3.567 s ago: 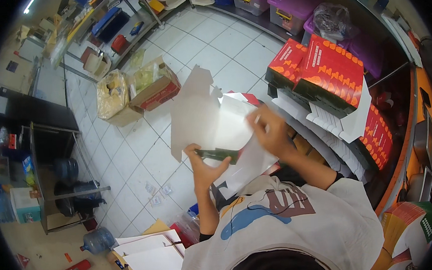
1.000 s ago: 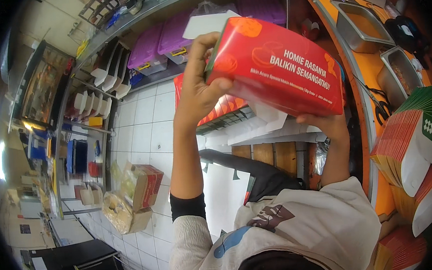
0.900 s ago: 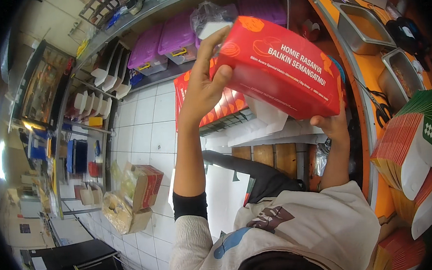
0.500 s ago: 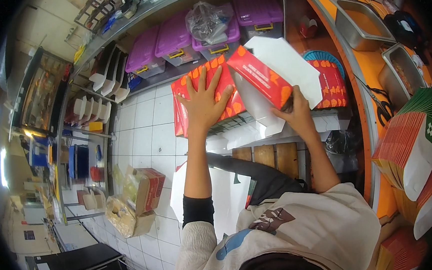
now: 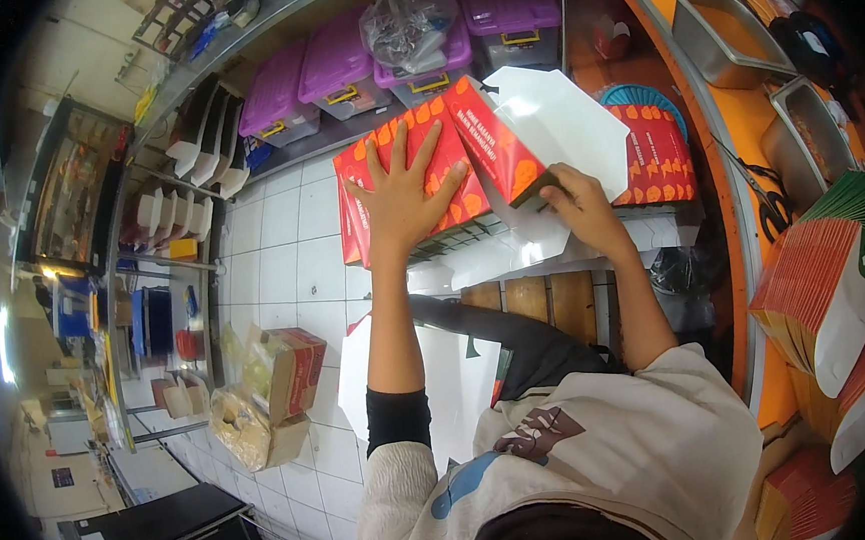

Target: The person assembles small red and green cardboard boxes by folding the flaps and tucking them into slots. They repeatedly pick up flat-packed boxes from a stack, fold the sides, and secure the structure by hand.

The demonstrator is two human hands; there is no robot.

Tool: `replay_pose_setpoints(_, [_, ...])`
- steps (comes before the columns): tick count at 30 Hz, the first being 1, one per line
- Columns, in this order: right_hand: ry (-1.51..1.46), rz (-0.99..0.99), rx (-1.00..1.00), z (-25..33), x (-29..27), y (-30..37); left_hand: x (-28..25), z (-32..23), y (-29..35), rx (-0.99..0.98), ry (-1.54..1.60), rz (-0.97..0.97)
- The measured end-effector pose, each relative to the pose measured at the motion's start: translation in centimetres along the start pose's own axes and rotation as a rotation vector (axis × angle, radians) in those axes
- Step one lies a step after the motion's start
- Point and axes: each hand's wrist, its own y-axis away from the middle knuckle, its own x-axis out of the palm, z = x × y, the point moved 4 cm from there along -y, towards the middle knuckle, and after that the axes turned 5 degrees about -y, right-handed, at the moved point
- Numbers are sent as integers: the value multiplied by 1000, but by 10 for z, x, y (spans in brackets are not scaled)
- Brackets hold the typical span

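Observation:
My left hand (image 5: 408, 199) lies flat with fingers spread on a red carton with orange patterns (image 5: 350, 216), part of a row of folded cartons standing on the bench. Just right of it, a red food carton (image 5: 494, 145) stands tilted, its large white flap (image 5: 572, 115) fanned out to the right. My right hand (image 5: 584, 206) pinches this carton at its lower right corner; the fingertips are partly hidden. More red patterned cartons (image 5: 653, 159) lie beyond the white flap. Across my lap rests a white carton sheet (image 5: 415, 377).
Purple-lidded bins (image 5: 342, 56) line the far shelf, with a clear plastic bag (image 5: 408, 31) on top. On the orange counter at right are metal pans (image 5: 727, 34), scissors (image 5: 771, 208) and stacked flat cartons (image 5: 809, 274). A cardboard box (image 5: 289, 370) sits on the tiled floor at left.
The tilted red carton has swung down and left, closer against the row beside my left hand. My right hand moved slightly down with it; my left hand keeps pressing the row.

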Motion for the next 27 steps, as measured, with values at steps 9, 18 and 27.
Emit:
replay_pose_setpoints(9, [-166,-43,131,-28,2,8,2,-2,-1,27,5,-32])
replay_pose_setpoints(18, [-147,-194,171,-44,38,-1,5,-2,-3,-8,-40,-21])
replay_pose_setpoints(27, [52,-526,12,-40,60,-3,13,-17,-6,15,-61,-20])
